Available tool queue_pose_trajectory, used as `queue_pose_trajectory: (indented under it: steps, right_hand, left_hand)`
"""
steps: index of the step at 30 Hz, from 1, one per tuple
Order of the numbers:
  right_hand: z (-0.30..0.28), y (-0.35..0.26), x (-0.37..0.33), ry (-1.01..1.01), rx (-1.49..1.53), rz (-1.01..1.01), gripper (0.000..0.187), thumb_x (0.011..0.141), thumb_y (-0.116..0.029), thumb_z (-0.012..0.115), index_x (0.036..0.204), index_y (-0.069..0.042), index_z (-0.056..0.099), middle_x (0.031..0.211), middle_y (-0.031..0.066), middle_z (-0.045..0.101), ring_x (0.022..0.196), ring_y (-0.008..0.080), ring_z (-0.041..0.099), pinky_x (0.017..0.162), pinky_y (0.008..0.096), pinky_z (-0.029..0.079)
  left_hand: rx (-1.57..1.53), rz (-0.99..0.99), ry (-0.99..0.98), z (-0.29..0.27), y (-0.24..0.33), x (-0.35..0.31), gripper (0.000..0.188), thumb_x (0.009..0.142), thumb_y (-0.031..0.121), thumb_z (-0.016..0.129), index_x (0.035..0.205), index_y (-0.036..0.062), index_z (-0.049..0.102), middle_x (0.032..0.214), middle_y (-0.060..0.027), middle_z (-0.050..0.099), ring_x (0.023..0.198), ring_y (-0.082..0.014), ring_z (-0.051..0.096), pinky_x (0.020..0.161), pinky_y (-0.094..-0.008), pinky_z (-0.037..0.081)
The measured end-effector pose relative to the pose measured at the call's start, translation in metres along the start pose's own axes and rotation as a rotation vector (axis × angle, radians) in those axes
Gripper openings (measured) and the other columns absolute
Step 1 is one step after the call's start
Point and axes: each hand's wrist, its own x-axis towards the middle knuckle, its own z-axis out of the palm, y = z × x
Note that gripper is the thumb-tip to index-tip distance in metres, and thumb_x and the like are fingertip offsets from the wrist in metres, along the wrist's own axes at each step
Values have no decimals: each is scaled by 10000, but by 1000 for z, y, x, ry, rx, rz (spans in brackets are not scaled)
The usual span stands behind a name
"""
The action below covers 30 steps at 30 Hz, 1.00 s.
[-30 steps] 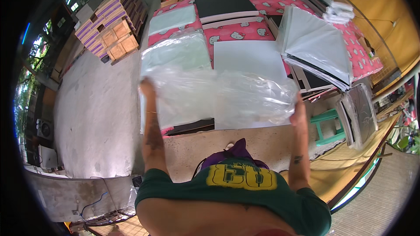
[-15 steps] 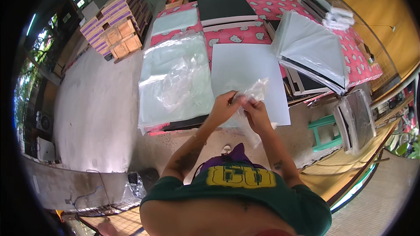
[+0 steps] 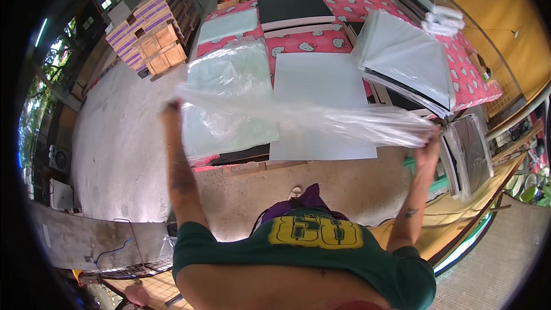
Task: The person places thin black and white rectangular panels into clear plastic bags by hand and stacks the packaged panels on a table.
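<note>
A long band of clear plastic film [image 3: 344, 124] is stretched in the air between my two hands, smeared by motion. My left hand [image 3: 172, 107] grips its left end beyond the left edge of the table; the fingers are blurred. At the right, my right hand [image 3: 427, 141] is closed round the other end, beside the plastic-wrapped boards. Below the film a large white sheet [image 3: 314, 80] lies flat at the table's front, partly covered by it. To its left rests a pile of clear plastic bags or sheets [image 3: 227, 129], also crossed by the film.
Black boards [image 3: 295, 6] are stacked farther back on the pink patterned tablecloth [image 3: 290, 46]. Fanned plastic-wrapped boards [image 3: 407, 51] stand at the right. More wrapped boards [image 3: 470, 146] lean below the table near a green stool [image 3: 439, 182]. Boxes [image 3: 146, 28] are piled at the far left.
My hands were together over the white sheet with crumpled plastic; they have moved wide apart, left and right, pulling the film out long. The loose crumpled plastic on the left pile looks flatter.
</note>
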Motion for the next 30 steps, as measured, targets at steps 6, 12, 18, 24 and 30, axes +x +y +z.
queue_pose_trajectory:
  steps: [6,12,18,24,30]
  right_hand:
    - [73,-61,-55,-67,-355,-300,402,919,-456,484,1141,-127,547,1049,-12,599,864,92,512,701,212,391]
    - [179,-11,-70,-951,-846,-171,226,755,-10,625,959,-74,552,1010,-1,596,873,64,509,685,222,393]
    - [215,-30,-95,-1006,-1516,-678,387,699,-132,743,1025,-20,568,951,47,572,884,166,550,766,280,446]
    - [129,-29,-47,-533,-1224,-438,276,767,-110,666,1004,1,578,884,95,581,854,190,605,732,352,494]
    - [157,-58,-83,-1088,-1129,-407,207,738,43,618,930,-28,584,931,62,495,860,223,561,818,347,452]
  left_hand:
    - [-280,277,862,-91,157,78,181,895,152,463,852,-19,507,813,-162,536,752,-326,514,733,-426,419]
    - [-725,525,-506,-32,312,-25,837,699,247,739,1375,-22,324,1349,-238,426,1263,-345,410,1058,-349,316]
    - [-1632,364,-1128,-164,458,-32,729,774,160,676,1385,23,301,1173,-115,507,996,-205,534,882,-328,434]
    - [-1375,888,-973,-151,425,-11,343,830,140,586,1154,40,534,879,-52,519,769,-188,544,708,-334,451]
    - [-569,650,-360,-103,395,-8,294,801,127,605,1083,51,569,1039,-170,527,889,-361,573,742,-444,479]
